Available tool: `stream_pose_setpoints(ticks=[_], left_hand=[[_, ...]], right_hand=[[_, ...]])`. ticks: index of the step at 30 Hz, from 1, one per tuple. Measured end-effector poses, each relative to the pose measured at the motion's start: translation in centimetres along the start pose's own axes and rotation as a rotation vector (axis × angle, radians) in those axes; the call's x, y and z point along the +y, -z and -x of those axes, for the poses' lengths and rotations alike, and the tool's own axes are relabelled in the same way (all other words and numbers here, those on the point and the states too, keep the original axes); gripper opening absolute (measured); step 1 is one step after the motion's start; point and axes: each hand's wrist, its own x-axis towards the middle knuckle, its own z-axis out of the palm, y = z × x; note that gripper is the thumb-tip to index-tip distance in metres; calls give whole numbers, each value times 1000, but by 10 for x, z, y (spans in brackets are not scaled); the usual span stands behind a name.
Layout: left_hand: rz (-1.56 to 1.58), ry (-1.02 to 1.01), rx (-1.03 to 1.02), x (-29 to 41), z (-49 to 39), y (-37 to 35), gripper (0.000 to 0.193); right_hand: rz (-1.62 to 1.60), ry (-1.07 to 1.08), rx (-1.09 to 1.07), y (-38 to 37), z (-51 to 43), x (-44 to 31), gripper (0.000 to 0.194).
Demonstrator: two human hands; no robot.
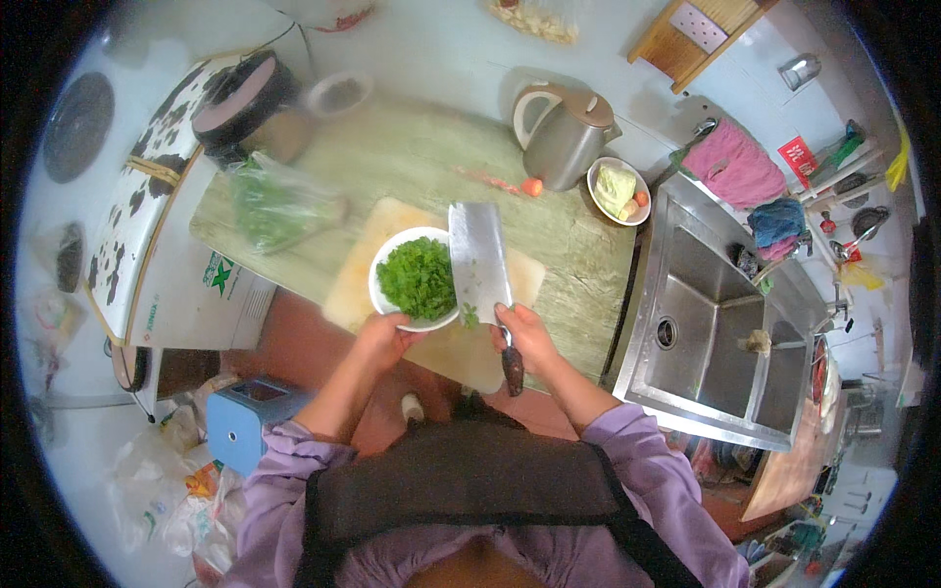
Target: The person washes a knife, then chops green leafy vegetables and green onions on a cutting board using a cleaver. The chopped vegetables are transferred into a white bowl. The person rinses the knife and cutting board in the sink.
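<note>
My left hand (384, 339) grips the near rim of a white bowl (376, 297). Chopped green herbs (417, 278) fill the bowl. In my right hand (528, 336) is a Chinese cleaver (478, 250), held near the neck of its dark handle. Its broad blade stands beside the bowl's right rim and covers part of it. Small green bits cling to the blade, and a few leaves (470, 316) show at its lower edge. Beneath both lies a pale cutting board (353, 294) on a greenish worktop (412, 147).
A clear plastic bag of greens (268, 206) lies left of the board. An electric kettle (566, 136) stands at the back, near a red-orange piece of food (531, 187) and a bowl of cut vegetables (617, 192). To the right is a stainless steel sink (698, 323); a chest freezer (184, 264) stands left.
</note>
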Motion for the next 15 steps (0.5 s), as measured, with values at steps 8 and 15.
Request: stream_pose_setpoints(ticks=[8,15], left_hand=[[97,14,49,7,-29,-39,43],[76,-68,50,8,-7,-43,43]], right_hand=[[20,-198,50,105,27,1,15],[283,-166,69,92,-11,34,24]])
